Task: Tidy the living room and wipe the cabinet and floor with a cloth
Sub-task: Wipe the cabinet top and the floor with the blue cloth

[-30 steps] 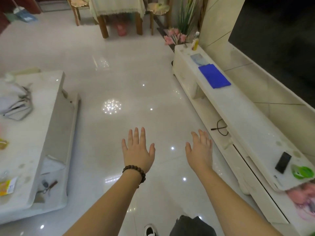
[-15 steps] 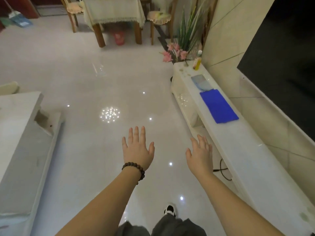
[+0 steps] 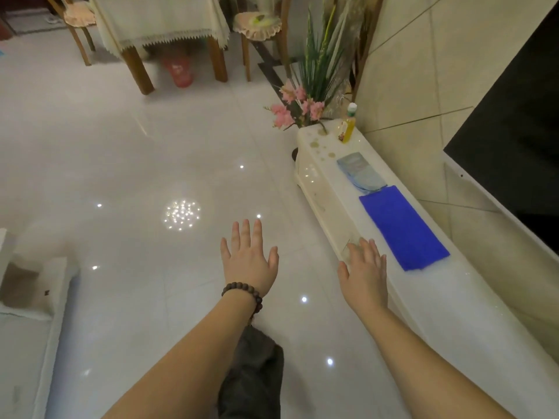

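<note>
A blue cloth (image 3: 402, 226) lies flat on the long white cabinet (image 3: 447, 313) on the right. My right hand (image 3: 364, 272) hovers with fingers straight over the cabinet's front edge, just left of the cloth and apart from it. My left hand (image 3: 249, 258), with a bead bracelet on its wrist, is stretched out flat above the glossy white floor (image 3: 136, 164). Both hands hold nothing.
Beyond the cloth on the cabinet lie a pale blue packet (image 3: 358, 170) and a yellow bottle (image 3: 348, 127); brownish spots mark that end. A flower vase (image 3: 305, 107) stands past it. A dining table (image 3: 160, 22) with chairs is far off, a white coffee table (image 3: 27, 313) at left, a dark TV (image 3: 514, 125) on the wall.
The view has moved forward along the cabinet; the blue cloth is now nearer. My right hand has come over the cabinet's front edge. Both hands stay flat and hold nothing.
</note>
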A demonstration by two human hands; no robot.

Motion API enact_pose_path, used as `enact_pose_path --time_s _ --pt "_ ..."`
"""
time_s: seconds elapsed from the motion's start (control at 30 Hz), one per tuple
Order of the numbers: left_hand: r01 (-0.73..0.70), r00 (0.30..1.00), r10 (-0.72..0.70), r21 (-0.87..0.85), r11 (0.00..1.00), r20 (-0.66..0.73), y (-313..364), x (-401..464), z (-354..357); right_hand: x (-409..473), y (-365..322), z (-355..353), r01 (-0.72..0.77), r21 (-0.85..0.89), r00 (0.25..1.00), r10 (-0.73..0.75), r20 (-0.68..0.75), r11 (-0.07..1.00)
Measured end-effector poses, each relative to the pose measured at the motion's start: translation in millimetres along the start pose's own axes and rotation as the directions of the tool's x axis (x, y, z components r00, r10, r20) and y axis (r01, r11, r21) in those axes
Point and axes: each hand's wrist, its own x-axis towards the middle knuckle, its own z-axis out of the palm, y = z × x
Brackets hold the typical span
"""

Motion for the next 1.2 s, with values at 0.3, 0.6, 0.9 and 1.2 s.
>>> enact_pose_path --time_s 0.3,0.6,0.9,1.2 --pt "-0.258 0.964 0.253 0.056 0.965 0.081 -12 234 -35 171 -82 -2 -0.245 0.006 0.969 0.245 0.001 0.969" --pt "-0.461 0.872 0.440 0.060 0.885 0.215 46 373 -11 270 -80 6 -0.483 0.029 0.875 0.484 -0.024 0.875" --pt "-0.657 0.727 0.591 0.101 0.747 0.350 141 500 46 390 -21 39 -0.639 0.136 0.764 0.645 0.001 0.757" --pt "-0.811 0.530 0.670 0.082 0.579 0.520 229 607 127 501 55 80 -0.753 0.194 0.647 0.761 0.049 0.629"
